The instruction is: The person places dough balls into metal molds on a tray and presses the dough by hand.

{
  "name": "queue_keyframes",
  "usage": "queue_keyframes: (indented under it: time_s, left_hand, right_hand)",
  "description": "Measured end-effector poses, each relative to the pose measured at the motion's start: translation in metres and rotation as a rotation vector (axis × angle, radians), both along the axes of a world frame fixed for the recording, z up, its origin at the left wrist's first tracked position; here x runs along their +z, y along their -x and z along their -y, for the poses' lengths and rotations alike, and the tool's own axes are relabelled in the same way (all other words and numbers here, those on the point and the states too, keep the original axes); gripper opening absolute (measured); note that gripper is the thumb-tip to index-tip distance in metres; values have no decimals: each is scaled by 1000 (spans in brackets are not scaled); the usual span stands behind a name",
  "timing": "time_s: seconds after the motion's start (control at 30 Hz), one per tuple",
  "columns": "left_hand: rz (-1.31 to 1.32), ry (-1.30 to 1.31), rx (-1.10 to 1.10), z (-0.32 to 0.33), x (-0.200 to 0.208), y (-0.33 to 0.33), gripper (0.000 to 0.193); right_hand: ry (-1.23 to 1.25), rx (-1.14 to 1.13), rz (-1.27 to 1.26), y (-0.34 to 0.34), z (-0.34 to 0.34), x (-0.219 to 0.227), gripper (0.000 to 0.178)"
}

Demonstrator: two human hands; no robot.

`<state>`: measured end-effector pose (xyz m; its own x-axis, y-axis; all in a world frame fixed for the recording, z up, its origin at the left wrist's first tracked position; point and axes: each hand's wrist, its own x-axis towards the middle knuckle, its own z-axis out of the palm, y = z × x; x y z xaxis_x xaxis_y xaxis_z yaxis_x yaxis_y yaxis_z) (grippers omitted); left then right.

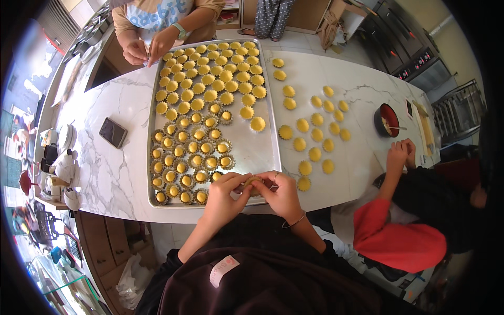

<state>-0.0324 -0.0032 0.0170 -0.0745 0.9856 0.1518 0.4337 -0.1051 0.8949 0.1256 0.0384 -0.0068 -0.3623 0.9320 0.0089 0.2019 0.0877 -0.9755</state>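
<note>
Over the near edge of a large metal baking tray (254, 152), my left hand (224, 195) and my right hand (281, 195) meet, fingers closed together around a small tart shell (253, 181). Both thumbs press at its yellow dough; my fingers hide most of it. On the tray's near left part stand several fluted tins with dough balls (199, 134) in them. Rows of yellow tart shells (226, 75) with fluted rims fill the far part. The tray's near right part shows bare metal.
Several yellow tart shells (317, 135) stand on the marble table right of the tray. A phone (113, 132) lies to its left. A bowl with a spoon (387, 121) is at the right. Co-workers' hands (149, 50) work across the table and at the right (400, 152).
</note>
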Motion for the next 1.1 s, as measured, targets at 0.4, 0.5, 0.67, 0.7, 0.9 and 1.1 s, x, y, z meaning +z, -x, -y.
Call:
queue_keyframes:
  time_s: [0.4,0.5,0.67,0.7,0.9,1.1]
  left_hand:
    - [53,88,55,4,9,2,24]
    - [78,39,32,6,-4,7,24]
    - [32,24,21,6,-1,10,24]
    - [59,27,67,6,1,9,23]
    - [75,94,51,6,-7,11,28]
    - [130,130,41,8,-2,8,34]
  right_hand:
    - [3,-46,46,6,4,9,16]
    - [2,-26,39,8,5,11,16]
    - [-180,0,75,12,4,12,13]
    - [-73,-39,33,13,4,13,12]
    - [83,-27,-76,15,7,16,13]
    - [5,-49,-43,17,7,10,14]
